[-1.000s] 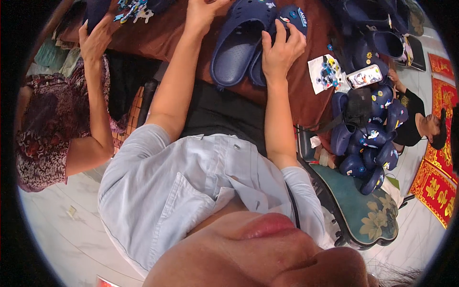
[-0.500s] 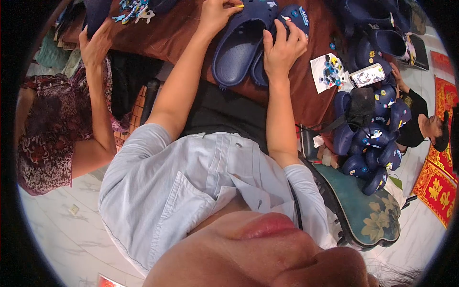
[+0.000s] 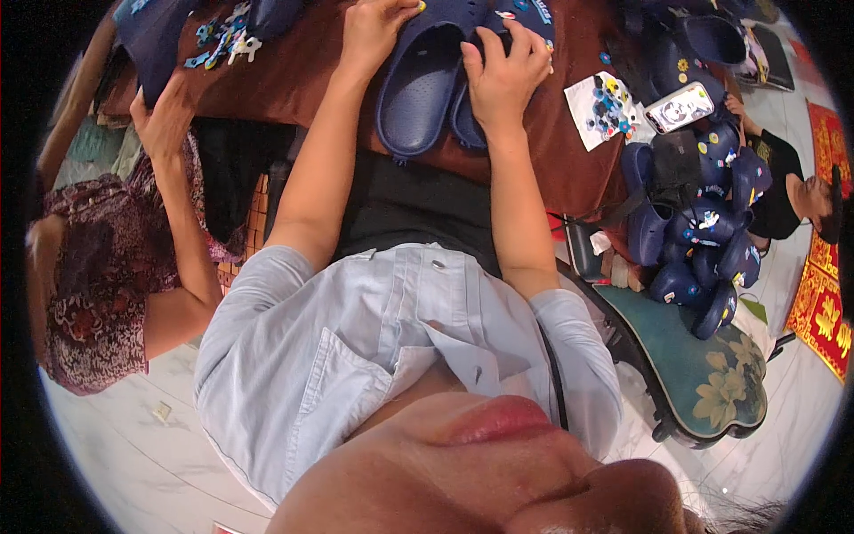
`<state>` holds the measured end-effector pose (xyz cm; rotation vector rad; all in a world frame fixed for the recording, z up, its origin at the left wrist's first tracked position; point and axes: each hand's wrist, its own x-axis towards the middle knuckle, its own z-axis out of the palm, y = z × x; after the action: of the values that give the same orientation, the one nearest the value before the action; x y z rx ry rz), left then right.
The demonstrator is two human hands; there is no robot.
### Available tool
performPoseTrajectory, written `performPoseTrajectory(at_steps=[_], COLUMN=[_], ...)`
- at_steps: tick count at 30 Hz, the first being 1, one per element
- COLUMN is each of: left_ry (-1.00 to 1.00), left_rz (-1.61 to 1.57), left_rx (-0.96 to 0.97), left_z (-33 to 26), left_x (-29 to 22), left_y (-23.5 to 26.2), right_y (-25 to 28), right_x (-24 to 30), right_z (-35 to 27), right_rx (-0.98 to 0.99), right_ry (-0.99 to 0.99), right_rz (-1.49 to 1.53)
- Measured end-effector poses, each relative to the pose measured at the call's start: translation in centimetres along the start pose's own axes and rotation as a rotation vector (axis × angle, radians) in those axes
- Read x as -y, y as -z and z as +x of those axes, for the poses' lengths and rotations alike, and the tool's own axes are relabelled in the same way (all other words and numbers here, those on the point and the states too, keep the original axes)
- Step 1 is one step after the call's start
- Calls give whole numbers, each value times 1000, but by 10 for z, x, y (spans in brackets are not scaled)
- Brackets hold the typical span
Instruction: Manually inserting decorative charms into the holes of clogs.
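A navy blue clog (image 3: 414, 107) lies on the brown cloth in front of me, heel toward me. Beside it on the right is a second navy clog (image 3: 466, 120), partly hidden by my right hand. My left hand (image 3: 372, 37) is closed at the front of the first clog, with a small yellow piece (image 3: 422, 6) at its fingertips by the top edge. Fingers apart, my right hand (image 3: 505, 82) rests over the second clog, which bears small charms. Both clogs' toes run out of view.
Loose colourful charms (image 3: 229, 37) lie at the left, more on white paper (image 3: 587, 125) at the right beside a phone (image 3: 680, 109). Several charmed clogs (image 3: 703, 227) are piled by a green floral chair (image 3: 685, 365). One person's hand (image 3: 165, 120) holds a navy clog (image 3: 156, 53); another person (image 3: 787, 196) is far right.
The view has shifted, so the clogs and both my hands appear slightly farther left and higher. My hands keep much the same hold. The co-worker's clog at the left shows more fully.
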<state>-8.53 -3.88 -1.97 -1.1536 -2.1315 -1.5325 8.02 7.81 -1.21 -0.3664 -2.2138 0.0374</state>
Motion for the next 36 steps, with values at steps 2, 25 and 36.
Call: performPoseTrajectory(at_steps=[2, 25, 36], left_ry=[-57, 359, 98], left_rz=[29, -111, 254], left_rx=[-16, 180, -13], left_z=[3, 22, 7], left_x=[-6, -19, -22], left_y=[-1, 8, -3], right_y=[-1, 3, 32], right_x=[0, 5, 16], right_z=[0, -1, 22], right_rx=[-21, -58, -61], right_ry=[11, -15, 7], right_rz=[-18, 27, 20])
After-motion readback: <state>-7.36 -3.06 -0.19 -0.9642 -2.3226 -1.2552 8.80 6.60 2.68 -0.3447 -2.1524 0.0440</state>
